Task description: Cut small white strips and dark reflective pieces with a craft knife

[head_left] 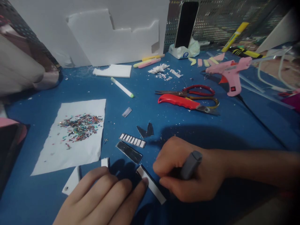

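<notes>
My left hand (100,197) lies low over the blue table, fingers stretched out. One fingertip presses on a narrow white strip (153,187) with a dark edge. My right hand (185,170) is closed around a dark grey marker (191,165), just right of the strip; the marker's tip is hidden. Beyond the strip lie a black strip (129,152), a black strip with white blocks (132,140) and a black V-shaped piece (145,130). White pieces (72,181) stick out beside my left hand, one with a small dark dot.
Colourful bits rest on a white paper sheet (93,154) at left. Scissors (200,90), a red-handled cutter (179,101) and a pink glue gun (231,70) lie to the right. A phone (187,25) leans at the back near white board (128,43) and pens (150,62).
</notes>
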Action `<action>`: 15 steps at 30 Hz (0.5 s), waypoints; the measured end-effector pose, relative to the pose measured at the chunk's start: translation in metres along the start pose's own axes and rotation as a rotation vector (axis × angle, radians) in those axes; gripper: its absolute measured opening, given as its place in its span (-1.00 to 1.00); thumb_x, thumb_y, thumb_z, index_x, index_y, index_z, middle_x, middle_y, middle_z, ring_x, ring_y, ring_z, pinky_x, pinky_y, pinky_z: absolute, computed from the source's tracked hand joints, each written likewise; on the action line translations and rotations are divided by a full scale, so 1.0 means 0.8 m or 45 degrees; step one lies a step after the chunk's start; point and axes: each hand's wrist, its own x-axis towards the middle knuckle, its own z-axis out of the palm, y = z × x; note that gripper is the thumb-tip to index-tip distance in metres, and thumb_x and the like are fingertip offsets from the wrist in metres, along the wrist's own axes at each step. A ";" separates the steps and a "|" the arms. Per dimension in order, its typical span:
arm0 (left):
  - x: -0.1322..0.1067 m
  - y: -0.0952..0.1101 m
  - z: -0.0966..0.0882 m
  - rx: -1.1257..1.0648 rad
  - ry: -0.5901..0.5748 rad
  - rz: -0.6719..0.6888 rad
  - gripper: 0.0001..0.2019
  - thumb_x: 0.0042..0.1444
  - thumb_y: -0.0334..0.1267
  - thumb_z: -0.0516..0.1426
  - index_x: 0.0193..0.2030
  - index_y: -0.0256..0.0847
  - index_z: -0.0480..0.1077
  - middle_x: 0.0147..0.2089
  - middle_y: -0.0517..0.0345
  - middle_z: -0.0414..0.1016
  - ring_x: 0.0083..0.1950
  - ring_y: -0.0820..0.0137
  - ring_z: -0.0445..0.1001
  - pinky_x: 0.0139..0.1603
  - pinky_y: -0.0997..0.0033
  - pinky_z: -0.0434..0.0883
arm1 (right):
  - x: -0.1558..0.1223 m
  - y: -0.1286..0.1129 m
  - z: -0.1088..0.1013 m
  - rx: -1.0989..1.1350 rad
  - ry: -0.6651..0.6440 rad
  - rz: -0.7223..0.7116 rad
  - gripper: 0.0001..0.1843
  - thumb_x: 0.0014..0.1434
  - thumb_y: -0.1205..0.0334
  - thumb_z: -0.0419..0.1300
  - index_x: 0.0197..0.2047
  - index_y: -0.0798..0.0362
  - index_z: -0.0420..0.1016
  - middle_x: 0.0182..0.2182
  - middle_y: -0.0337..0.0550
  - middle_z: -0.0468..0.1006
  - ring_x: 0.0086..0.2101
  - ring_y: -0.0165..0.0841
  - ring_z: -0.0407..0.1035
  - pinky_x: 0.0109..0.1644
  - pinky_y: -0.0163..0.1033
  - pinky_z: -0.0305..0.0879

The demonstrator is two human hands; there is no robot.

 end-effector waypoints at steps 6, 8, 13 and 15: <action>-0.002 0.003 0.001 -0.008 0.027 -0.025 -0.64 0.32 -0.19 -0.11 0.06 -0.18 0.42 -0.21 0.10 0.36 -0.20 0.31 0.26 0.07 0.08 0.18 | 0.000 -0.001 -0.001 -0.025 0.027 0.045 -0.71 0.11 0.39 0.05 -0.56 0.08 0.01 -0.62 -0.38 0.06 -0.57 -0.56 -0.05 -0.51 -0.41 -0.05; -0.004 0.003 0.001 -0.021 0.031 -0.043 -0.65 0.31 -0.22 -0.10 0.06 -0.18 0.42 -0.21 0.11 0.36 -0.19 0.30 0.27 0.08 0.08 0.18 | 0.000 -0.001 -0.001 0.003 -0.021 -0.009 -0.71 0.12 0.39 0.04 -0.57 0.08 0.01 -0.63 -0.39 0.02 -0.59 -0.56 -0.08 -0.52 -0.41 -0.07; -0.003 0.001 0.002 -0.014 0.006 -0.012 -0.67 0.28 -0.30 -0.07 0.06 -0.18 0.41 -0.19 0.11 0.37 -0.17 0.30 0.28 0.09 0.08 0.18 | 0.000 0.000 -0.001 0.004 -0.055 0.005 -0.72 0.09 0.41 0.04 -0.57 0.08 0.02 -0.63 -0.39 0.02 -0.58 -0.56 -0.07 -0.52 -0.41 -0.06; -0.002 0.000 0.002 -0.011 0.017 -0.010 -0.66 0.27 -0.32 -0.08 0.07 -0.20 0.41 -0.19 0.10 0.37 -0.18 0.31 0.28 0.08 0.09 0.19 | 0.000 0.000 -0.002 0.032 -0.084 -0.010 -0.71 0.09 0.41 0.04 -0.58 0.08 0.02 -0.64 -0.40 0.01 -0.59 -0.57 -0.07 -0.53 -0.42 -0.06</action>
